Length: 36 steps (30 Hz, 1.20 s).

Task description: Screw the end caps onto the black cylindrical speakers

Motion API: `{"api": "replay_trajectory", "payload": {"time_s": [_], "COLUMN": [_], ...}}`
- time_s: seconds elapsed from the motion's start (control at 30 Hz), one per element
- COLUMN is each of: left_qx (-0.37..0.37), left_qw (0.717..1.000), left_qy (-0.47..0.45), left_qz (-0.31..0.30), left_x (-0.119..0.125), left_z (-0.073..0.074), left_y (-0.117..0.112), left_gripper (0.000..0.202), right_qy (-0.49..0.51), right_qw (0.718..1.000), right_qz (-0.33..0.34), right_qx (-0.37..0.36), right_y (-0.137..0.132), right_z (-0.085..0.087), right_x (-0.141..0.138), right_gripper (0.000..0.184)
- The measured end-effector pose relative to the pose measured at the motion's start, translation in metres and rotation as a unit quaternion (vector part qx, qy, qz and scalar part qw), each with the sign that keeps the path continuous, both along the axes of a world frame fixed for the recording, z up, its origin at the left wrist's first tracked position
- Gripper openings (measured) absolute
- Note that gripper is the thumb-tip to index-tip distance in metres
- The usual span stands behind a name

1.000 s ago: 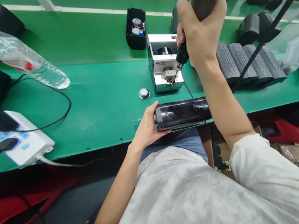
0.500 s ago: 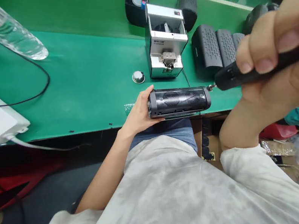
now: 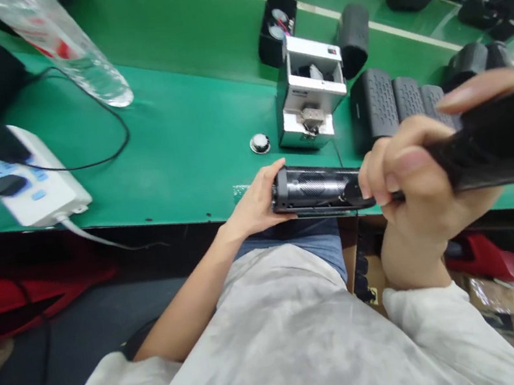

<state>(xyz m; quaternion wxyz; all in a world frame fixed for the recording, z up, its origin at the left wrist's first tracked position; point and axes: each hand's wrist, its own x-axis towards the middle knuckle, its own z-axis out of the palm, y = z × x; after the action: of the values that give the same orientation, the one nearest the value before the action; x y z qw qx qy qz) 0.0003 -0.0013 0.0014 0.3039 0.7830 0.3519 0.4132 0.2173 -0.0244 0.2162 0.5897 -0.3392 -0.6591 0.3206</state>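
The left fingers (image 3: 274, 171) curve over the left end of the speaker (image 3: 315, 188), slightly spread, with the palm cupped under that end, so the hold is a firm wrap rather than a pinch. The right fingers (image 3: 392, 160) are curled and pressed together around the black electric screwdriver (image 3: 505, 141), and the thumb (image 3: 486, 87) lies long across its far side. The thin front of the tool points left at the speaker's right end, but the fingers hide the tip, so I cannot tell whether it touches anything.

The speaker lies level along the bench's near edge, above the lap. Just beyond it on the green bench (image 3: 188, 132) sit a loose round driver (image 3: 259, 144) and a screw feeder (image 3: 309, 92). Past the feeder are a black box of drivers (image 3: 274, 35) and a row of grey speaker sleeves (image 3: 382, 102). Further left lie a power strip (image 3: 33, 184) and a water bottle (image 3: 81, 57).
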Motion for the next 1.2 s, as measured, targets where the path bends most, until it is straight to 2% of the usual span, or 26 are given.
{"api": "replay_trajectory", "payload": {"time_s": [0.07, 0.17, 0.37, 0.53, 0.77, 0.9, 1.03, 1.13, 1.2], "left_qx": [0.005, 0.005, -0.011, -0.021, -0.022, -0.025, -0.047, -0.075, -0.069], "left_qw": [1.000, 1.000, 1.000, 0.999, 0.999, 1.000, 0.999, 0.997, 0.998], "left_qy": [-0.001, 0.008, 0.021, 0.030, 0.019, 0.014, 0.012, 0.022, 0.001], "left_qz": [-0.006, -0.011, -0.016, -0.018, -0.021, -0.011, 0.000, -0.006, -0.011], "left_x": [0.000, 0.000, -0.001, -0.003, -0.003, -0.003, -0.005, -0.011, -0.020], "left_z": [0.003, 0.005, 0.000, -0.002, -0.007, -0.010, -0.009, -0.006, -0.001], "left_y": [-0.002, -0.004, -0.005, -0.007, -0.005, -0.002, -0.005, -0.010, -0.009], "left_gripper": [0.143, 0.144, 0.143, 0.142, 0.145, 0.147, 0.146, 0.143, 0.134], "right_qy": [0.055, 0.098, 0.111, 0.102, 0.127, 0.097, 0.119, 0.195, 0.221], "right_qw": [0.996, 0.990, 0.991, 0.991, 0.988, 0.987, 0.980, 0.973, 0.969], "right_qz": [0.042, 0.088, 0.073, 0.090, 0.087, 0.120, 0.158, 0.123, 0.105], "right_qx": [0.050, 0.049, 0.009, 0.006, -0.019, -0.035, -0.005, 0.024, 0.045], "right_y": [0.008, 0.013, 0.003, 0.003, 0.003, 0.012, 0.010, 0.004, 0.003], "right_z": [-0.017, -0.032, -0.039, -0.046, -0.048, -0.039, -0.008, 0.013, 0.014], "right_x": [0.001, -0.003, 0.000, 0.006, 0.003, 0.007, 0.019, 0.038, 0.062], "right_gripper": [0.033, 0.038, 0.040, 0.039, 0.034, 0.031, 0.031, 0.028, 0.028]}}
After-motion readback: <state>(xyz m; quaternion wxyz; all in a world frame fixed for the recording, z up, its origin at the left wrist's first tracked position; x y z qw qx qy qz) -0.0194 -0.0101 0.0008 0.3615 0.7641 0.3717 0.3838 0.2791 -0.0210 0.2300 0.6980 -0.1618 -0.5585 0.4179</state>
